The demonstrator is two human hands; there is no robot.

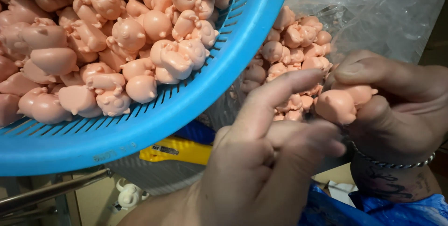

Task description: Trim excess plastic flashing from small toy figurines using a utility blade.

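Right hand (396,100) has 1 small salmon-pink soft plastic pig-like figurine (343,102) pinched between thumb on top and curled fingers underneath, so it's closed around it, snout end poking out to the left. The left hand (261,160) sits just beside it: index finger stretched out toward the figurine, thumb tip coming in at its lower edge, the other fingers folded in. Can't tell if the left hand actually grips anything or just touches the piece. My guess is the 2-handed setup is so one hand steadies it while the other works on its edge.

The figurine is held in mid-air, in front of a clear crinkled plastic bag (373,6) with a heap of the same pink figurines (294,48) inside. Bag mouth is right behind the hands.

On the left there's a big round blue plastic slotted basket (196,100), tilted toward the hands and piled with more pink figurines (116,44). Its rim comes down diagonally and ends near the left index finger, so room on that side is tight. Pile sits below the rim, nothing looks about to spill.

Below the basket: a yellow flat object (177,150), a grey metal bar (56,188), and a small white figurine-like piece (128,197) on the floor. There's a metal bracelet (392,161) on the right wrist and blue fabric (396,209) at the bottom right. Open room is mostly downward and toward the person.
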